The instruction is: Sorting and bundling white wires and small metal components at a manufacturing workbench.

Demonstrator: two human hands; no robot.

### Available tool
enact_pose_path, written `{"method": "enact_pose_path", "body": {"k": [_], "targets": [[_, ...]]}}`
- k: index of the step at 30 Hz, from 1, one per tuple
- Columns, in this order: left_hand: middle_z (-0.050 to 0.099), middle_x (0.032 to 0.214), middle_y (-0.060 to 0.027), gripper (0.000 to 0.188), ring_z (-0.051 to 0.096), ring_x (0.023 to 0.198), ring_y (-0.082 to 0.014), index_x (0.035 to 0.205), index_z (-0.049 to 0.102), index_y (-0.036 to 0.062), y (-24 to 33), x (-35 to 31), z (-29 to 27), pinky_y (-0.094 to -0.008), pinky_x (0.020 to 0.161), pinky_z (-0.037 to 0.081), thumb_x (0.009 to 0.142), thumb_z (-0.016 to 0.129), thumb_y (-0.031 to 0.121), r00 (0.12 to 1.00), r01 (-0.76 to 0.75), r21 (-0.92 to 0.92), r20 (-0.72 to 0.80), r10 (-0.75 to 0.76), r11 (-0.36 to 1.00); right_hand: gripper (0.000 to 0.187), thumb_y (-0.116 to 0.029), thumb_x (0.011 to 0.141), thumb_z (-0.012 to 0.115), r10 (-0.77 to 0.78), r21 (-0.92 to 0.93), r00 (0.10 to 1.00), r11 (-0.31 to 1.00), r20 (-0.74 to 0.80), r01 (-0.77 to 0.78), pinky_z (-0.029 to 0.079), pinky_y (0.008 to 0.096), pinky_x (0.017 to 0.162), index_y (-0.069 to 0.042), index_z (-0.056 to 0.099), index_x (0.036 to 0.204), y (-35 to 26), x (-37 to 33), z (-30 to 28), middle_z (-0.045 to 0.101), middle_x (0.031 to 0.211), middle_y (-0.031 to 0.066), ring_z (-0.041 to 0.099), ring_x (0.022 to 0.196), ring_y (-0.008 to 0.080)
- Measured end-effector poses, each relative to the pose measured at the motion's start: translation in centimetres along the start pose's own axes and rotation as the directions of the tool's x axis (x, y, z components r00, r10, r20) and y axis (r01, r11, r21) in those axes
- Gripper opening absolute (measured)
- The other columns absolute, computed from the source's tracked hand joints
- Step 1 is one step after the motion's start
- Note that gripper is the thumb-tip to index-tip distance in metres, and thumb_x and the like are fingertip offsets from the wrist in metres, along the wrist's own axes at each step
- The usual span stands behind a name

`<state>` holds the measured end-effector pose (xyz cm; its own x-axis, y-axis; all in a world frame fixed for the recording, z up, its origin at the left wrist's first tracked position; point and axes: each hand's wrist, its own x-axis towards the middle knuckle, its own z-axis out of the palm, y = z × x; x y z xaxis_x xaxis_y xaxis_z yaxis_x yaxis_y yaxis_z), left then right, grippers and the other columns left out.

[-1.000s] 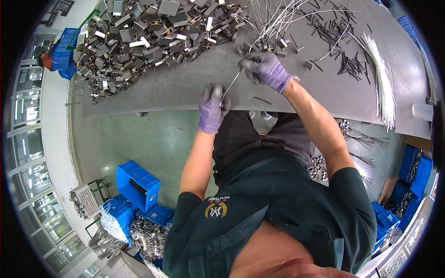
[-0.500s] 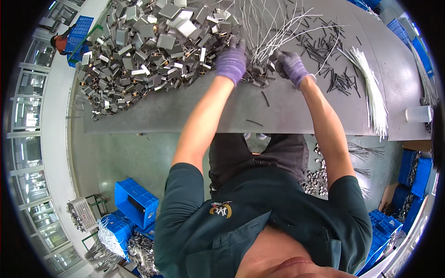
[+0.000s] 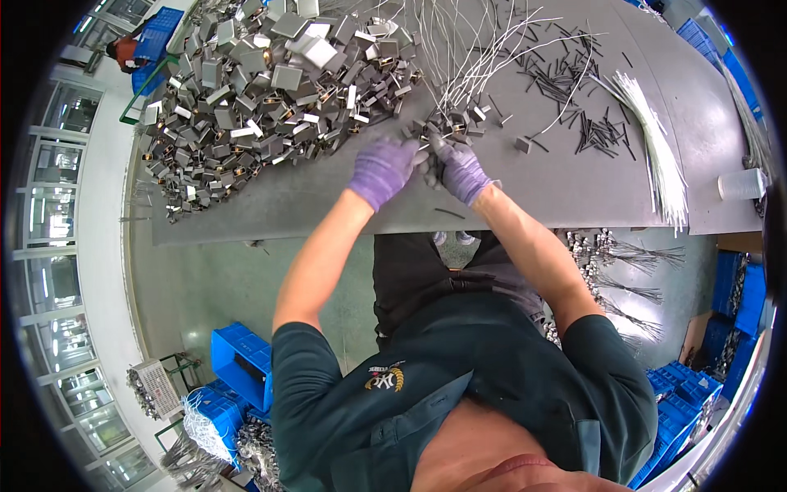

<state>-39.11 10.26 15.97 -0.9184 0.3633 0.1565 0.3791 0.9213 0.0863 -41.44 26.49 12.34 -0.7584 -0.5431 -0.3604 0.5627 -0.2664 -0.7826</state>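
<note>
My left hand (image 3: pixel 383 172), in a purple work glove, is closed in a pinch near the table's front edge. Close beside it, my gloved right hand (image 3: pixel 461 170) is also closed, its fingertips almost meeting the left ones. Whatever is between the fingers is too small and covered to name. Just beyond them lies a small cluster of grey metal blocks (image 3: pixel 459 123), with long white wires (image 3: pixel 467 61) fanning away from it. One separate metal block (image 3: pixel 523 145) sits to the right, at the end of a curved white wire. A large heap of metal blocks (image 3: pixel 287 78) spreads to the left.
Short black tubes (image 3: pixel 594 135) lie scattered right of the wires. Beyond them is a bundle of white wires (image 3: pixel 653 143) and a clear plastic cup (image 3: pixel 740 185). Blue crates (image 3: pixel 243 365) stand on the floor at left. Someone (image 3: pixel 125 53) is at the far left.
Both hands have come nearer to me, the left from the heap's edge and the right leftward, and now meet. A block with a wire lies where the right hand was.
</note>
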Motion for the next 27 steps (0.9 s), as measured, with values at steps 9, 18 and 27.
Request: {"method": "enact_pose_path", "body": {"k": [9,18,27], "targets": [[0.042,0.044,-0.0051,0.037,0.046,0.036,-0.022,0.074,0.055,0.0031,3.9,-13.5,4.1,-0.0365,0.038,0.041,0.092,0.052,0.035,0.658,0.332,-0.909,0.414,-0.629,-0.25,0.037,-0.035,0.09,0.054,0.098,-0.233,0.994,0.967,-0.042,-0.105,0.036,0.0253,0.038,0.001,0.063,0.083,5.7,1.2,5.1,0.056,0.055,0.0053,0.05,0.041,0.0113],[0.026,0.043,0.0025,0.041,0.036,0.035,-0.016,0.075,0.057,0.004,6.2,-23.7,3.8,-0.0326,0.037,0.037,0.086,0.058,0.044,0.548,0.222,-0.813,0.56,-0.622,-0.538,0.033,-0.033,0.089,0.055,0.347,-0.558,0.935,0.791,0.071,-0.251,0.038,0.0267,0.037,-0.002,0.062,0.084,10.6,-0.5,8.5,0.054,0.054,0.0028,0.048,0.039,0.0112],[0.025,0.043,0.0031,0.041,0.039,0.034,-0.0166,0.095,0.06,0.0006,9.8,-29.3,0.0,-0.0317,0.037,0.033,0.089,0.053,0.041,0.593,0.248,-0.749,0.619,-0.515,-0.614,0.032,-0.033,0.089,0.055,0.387,-0.432,0.922,0.826,-0.032,-0.362,0.034,0.0244,0.035,-0.002,0.061,0.085,11.2,-0.6,7.1,0.052,0.057,0.0019,0.046,0.039,0.0105]]}}
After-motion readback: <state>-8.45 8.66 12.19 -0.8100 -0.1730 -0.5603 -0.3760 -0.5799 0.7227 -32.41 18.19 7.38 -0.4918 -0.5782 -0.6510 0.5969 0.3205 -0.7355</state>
